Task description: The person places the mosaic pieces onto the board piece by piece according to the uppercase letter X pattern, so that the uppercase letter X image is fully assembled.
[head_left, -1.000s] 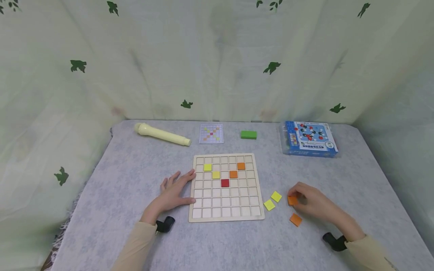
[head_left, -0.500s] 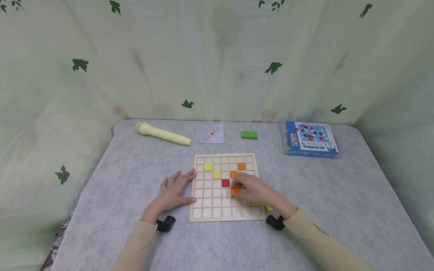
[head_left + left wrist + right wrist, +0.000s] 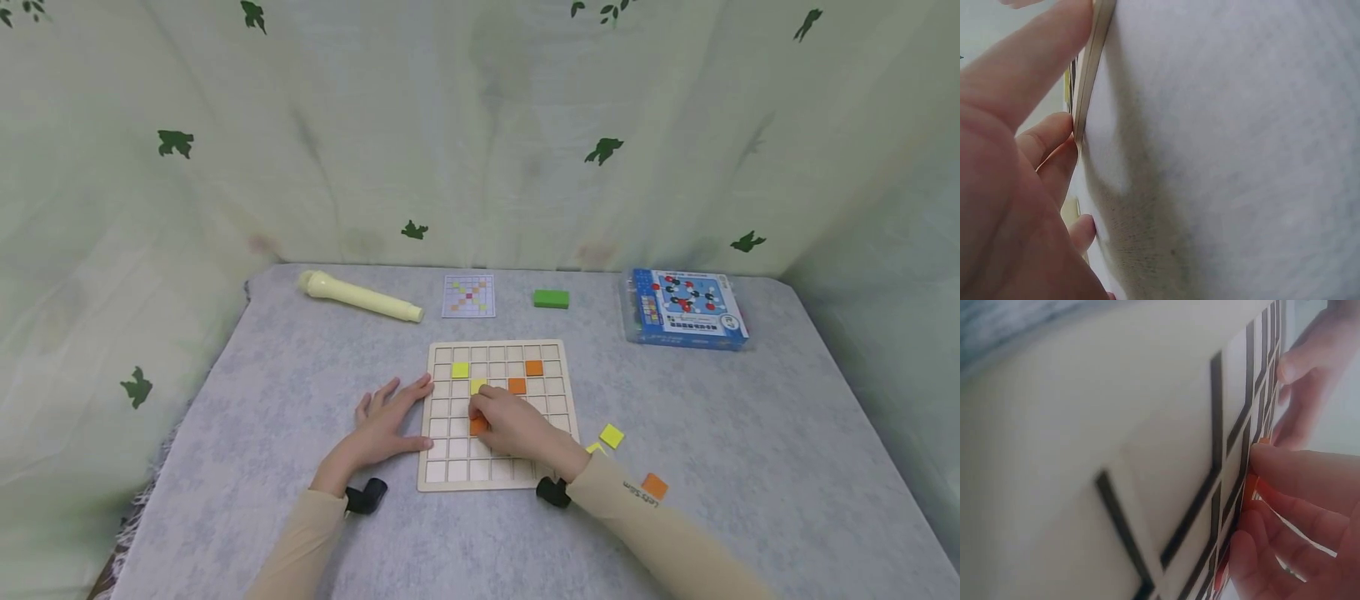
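Note:
In the head view a wooden grid board lies on the cloth-covered table. My right hand reaches over it and pinches an orange square tile at a cell left of the board's middle. The right wrist view shows thumb and fingers around that orange tile, right at the grid. Two orange tiles and a yellow tile sit in cells of the upper rows. A second yellow tile is partly covered by my right fingers. My left hand touches the board's left edge with extended fingers and thumb.
Right of the board lie a yellow tile, another mostly covered by my wrist, and an orange tile beside my sleeve. Along the back are a pale yellow microphone-shaped object, a pattern card, a green block and a blue box.
My right hand has carried the orange tile from the table on the right onto the board, then farther left across it, now covering the red tile. My left hand stays in place.

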`<action>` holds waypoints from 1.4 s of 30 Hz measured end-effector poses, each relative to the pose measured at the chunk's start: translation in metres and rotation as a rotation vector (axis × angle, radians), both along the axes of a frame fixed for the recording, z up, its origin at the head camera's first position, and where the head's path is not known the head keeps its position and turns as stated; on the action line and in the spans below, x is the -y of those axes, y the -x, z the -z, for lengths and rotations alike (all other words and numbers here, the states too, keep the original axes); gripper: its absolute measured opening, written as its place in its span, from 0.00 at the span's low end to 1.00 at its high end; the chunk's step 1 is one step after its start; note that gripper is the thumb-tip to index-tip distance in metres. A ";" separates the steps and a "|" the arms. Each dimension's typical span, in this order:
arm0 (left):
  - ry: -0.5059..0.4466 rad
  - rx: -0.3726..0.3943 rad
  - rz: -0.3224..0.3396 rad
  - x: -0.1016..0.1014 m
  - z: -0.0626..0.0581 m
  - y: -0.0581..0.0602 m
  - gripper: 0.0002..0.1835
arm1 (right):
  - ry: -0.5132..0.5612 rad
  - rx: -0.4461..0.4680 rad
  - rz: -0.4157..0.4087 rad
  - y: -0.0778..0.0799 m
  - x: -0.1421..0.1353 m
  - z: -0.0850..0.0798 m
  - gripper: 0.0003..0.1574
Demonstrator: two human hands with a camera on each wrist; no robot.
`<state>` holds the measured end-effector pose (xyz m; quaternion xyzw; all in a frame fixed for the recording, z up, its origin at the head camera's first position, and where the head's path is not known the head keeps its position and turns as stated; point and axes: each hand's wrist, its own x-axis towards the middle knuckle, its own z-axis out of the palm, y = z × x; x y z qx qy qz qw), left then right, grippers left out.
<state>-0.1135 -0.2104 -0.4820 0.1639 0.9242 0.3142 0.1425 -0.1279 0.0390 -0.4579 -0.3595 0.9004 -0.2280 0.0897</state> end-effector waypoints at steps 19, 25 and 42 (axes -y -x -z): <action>0.006 -0.006 0.004 -0.002 -0.004 -0.002 0.47 | 0.067 0.145 0.321 -0.019 -0.143 -0.001 0.13; 0.009 -0.003 0.000 -0.002 -0.003 -0.002 0.47 | -0.022 0.120 0.338 -0.029 -0.167 0.004 0.14; 0.010 -0.002 0.002 -0.001 -0.003 -0.001 0.47 | 0.099 0.122 0.176 -0.012 -0.103 -0.010 0.14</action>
